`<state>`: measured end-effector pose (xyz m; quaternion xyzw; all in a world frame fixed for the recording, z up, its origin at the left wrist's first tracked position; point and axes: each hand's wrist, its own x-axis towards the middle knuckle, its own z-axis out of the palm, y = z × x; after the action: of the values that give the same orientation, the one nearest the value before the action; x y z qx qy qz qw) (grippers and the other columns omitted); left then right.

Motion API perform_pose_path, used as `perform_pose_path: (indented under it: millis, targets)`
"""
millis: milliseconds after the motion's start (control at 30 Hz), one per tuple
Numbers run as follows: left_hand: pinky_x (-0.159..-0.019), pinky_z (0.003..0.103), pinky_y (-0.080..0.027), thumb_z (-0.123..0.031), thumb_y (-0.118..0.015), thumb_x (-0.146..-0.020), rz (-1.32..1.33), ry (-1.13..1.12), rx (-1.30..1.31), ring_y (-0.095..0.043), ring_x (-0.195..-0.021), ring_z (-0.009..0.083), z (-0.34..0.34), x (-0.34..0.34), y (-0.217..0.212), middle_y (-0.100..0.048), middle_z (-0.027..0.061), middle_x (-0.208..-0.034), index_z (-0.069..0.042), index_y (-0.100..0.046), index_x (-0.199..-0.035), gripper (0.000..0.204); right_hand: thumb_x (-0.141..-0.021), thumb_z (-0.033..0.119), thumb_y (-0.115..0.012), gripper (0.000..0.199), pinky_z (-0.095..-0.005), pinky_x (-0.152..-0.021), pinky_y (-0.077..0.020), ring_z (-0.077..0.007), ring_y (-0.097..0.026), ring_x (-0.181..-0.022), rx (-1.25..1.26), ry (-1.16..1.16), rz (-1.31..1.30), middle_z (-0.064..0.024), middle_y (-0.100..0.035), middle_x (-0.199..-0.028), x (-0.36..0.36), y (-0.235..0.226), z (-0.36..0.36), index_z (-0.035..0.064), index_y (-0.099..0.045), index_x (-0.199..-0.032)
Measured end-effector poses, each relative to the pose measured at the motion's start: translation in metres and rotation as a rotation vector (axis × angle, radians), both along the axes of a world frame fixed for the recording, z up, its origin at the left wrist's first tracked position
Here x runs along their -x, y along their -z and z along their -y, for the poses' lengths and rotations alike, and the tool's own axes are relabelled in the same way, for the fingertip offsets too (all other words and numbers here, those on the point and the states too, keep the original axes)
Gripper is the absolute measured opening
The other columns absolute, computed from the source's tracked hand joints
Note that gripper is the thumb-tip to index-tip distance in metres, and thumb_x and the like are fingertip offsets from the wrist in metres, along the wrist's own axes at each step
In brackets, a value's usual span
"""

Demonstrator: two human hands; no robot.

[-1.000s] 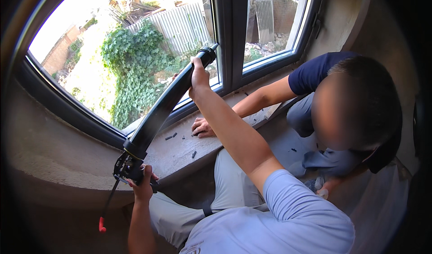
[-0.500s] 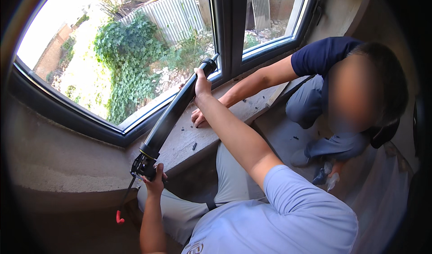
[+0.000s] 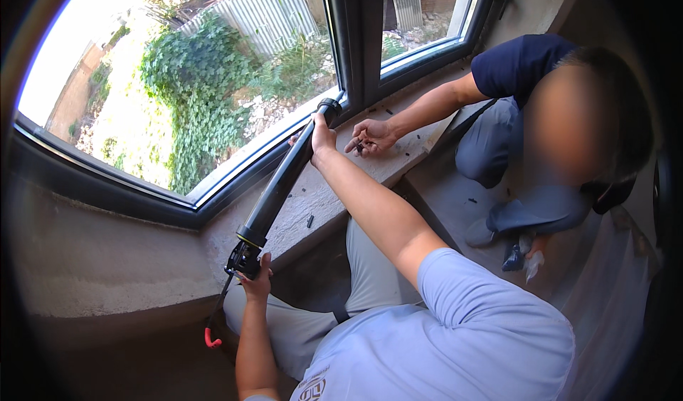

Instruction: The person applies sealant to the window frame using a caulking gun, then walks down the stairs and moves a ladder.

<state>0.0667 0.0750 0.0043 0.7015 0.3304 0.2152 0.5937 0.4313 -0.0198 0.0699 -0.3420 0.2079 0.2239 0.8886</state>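
Along the windowsill (image 3: 329,203), a co-worker's hand (image 3: 375,138) has shifted rightward; my long black sealant gun (image 3: 282,185), slanting above the sill, should handle stiff, heavyish and slick, best held as now: right-hand grip (image 3: 324,139) clamped around its front, left-hand grip (image 3: 257,281) around its rear.

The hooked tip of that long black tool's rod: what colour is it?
The hooked tip is red, seen best in the head view.
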Motion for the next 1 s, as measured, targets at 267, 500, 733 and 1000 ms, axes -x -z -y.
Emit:
perform_pose_path:
  millis: [267, 500, 733, 1000]
  targets:
    - [-0.047, 0.025, -0.044, -0.027, -0.084, -0.085, -0.027, 0.01, -0.091, -0.056, -0.052, 0.0081, -0.003, 0.0, -0.003, -0.06, -0.0005, -0.067, -0.007, -0.055, -0.102, 0.039, -0.088, 0.04, -0.064, 0.058, -0.0471, -0.051, -0.0601, -0.036, -0.068, -0.056, 0.067, -0.006, -0.053, -0.0244, -0.063, -0.086, 0.0, 0.019, -0.007, -0.0107, -0.045, -0.11]
    - [-0.05, 0.025, -0.045, -0.024, -0.083, -0.086, -0.115, -0.006, -0.136, -0.057, -0.053, 0.0081, -0.002, -0.006, -0.021, -0.062, -0.0006, -0.067, -0.006, -0.062, -0.1, 0.032, -0.087, 0.038, -0.063, 0.052, -0.0494, -0.052, -0.0595, -0.0372, -0.067, -0.056, 0.029, -0.033, -0.057, -0.0222, -0.063, -0.085, 0.0, 0.022, -0.002, -0.0086, -0.049, -0.107]
    - [-0.058, 0.027, -0.049, -0.013, -0.079, -0.088, -0.202, 0.153, 0.003, -0.062, -0.069, 0.0076, -0.001, -0.004, -0.081, -0.064, 0.0001, -0.076, -0.007, -0.066, -0.107, 0.024, -0.091, 0.044, -0.053, 0.052, -0.0504, -0.059, -0.0613, -0.0356, -0.066, -0.062, -0.033, -0.076, -0.008, -0.0206, -0.058, -0.074, -0.009, 0.015, 0.002, -0.0043, -0.044, -0.107]
    - [-0.051, 0.026, -0.042, -0.068, -0.069, -0.084, 0.209, 0.66, 0.384, -0.053, -0.062, 0.0123, 0.012, -0.003, -0.164, -0.056, 0.0064, -0.085, 0.0, -0.052, -0.117, 0.077, -0.091, 0.046, -0.047, 0.049, -0.0523, -0.067, -0.0596, -0.0365, -0.064, -0.067, -0.229, -0.137, 0.022, -0.0193, -0.056, -0.074, -0.023, -0.008, 0.022, -0.0016, -0.044, -0.104]
